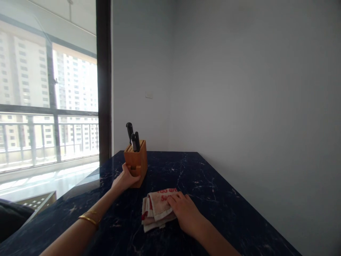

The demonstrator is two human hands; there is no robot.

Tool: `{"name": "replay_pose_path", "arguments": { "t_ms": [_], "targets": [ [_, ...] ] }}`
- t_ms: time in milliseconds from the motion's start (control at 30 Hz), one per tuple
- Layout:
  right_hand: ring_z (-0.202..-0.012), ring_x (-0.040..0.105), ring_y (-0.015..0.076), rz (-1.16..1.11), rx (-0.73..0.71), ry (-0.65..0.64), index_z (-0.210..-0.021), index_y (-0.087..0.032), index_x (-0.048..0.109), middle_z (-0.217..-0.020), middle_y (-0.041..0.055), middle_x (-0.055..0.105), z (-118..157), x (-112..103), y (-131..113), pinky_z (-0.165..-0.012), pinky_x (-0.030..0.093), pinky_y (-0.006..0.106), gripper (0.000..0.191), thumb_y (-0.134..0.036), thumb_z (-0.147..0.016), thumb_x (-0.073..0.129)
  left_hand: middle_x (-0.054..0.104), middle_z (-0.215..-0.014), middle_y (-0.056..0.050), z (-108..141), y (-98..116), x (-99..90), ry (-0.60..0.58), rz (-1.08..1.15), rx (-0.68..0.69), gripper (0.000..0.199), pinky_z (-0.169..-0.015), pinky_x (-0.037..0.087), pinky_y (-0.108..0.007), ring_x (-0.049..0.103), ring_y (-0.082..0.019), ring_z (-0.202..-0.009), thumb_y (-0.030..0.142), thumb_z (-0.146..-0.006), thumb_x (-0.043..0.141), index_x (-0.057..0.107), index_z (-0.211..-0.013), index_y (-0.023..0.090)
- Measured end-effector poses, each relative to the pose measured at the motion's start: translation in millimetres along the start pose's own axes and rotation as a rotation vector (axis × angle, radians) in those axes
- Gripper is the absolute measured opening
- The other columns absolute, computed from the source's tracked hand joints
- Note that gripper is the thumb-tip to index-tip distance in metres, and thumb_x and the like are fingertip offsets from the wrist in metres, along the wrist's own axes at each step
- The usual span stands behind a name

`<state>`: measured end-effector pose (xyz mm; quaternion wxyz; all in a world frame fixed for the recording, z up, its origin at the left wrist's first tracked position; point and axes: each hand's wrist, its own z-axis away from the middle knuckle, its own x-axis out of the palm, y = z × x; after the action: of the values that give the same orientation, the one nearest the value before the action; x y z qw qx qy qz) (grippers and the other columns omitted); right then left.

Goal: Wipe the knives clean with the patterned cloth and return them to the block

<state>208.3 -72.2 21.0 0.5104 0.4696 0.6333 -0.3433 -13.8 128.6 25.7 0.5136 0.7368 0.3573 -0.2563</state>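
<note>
A wooden knife block [144, 160] stands upright on the dark table, with several black-handled tools [135, 141] sticking out of its top. My left hand [126, 176] is closed around the lower front of the block, thumb on the right and fingers on the left. Nearer to me lies a folded cloth [158, 208], pale pink with red lettering and a white edge. Over the cloth's right side my right hand [185, 209] is curled, its fingertips on the top layer. The thumb of that hand is hidden.
The dark blue marbled table [213, 202] reaches to a grey wall [239, 89] at the back and right. At left is a large window [50, 106] with a dark frame post [104, 78]. A chair [39, 202] stands by the table's left edge.
</note>
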Motion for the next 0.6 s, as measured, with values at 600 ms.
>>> {"name": "replay_pose_path", "arguments": {
  "t_ms": [600],
  "targets": [
    [-0.089, 0.046, 0.0207, 0.104, 0.201, 0.157, -0.100, -0.022, 0.048, -0.099, 0.0044, 0.057, -7.7, 15.6, 32.9, -0.073, 0.029, 0.031, 0.034, -0.013, -0.068, 0.048, 0.063, -0.097, -0.015, 43.6, 141.7, 85.4, -0.147, -0.059, 0.189, 0.097, -0.069, 0.042, -0.031, 0.060, -0.030, -0.092, 0.055, -0.066, 0.059, 0.004, -0.132, 0.011]
  ]
}}
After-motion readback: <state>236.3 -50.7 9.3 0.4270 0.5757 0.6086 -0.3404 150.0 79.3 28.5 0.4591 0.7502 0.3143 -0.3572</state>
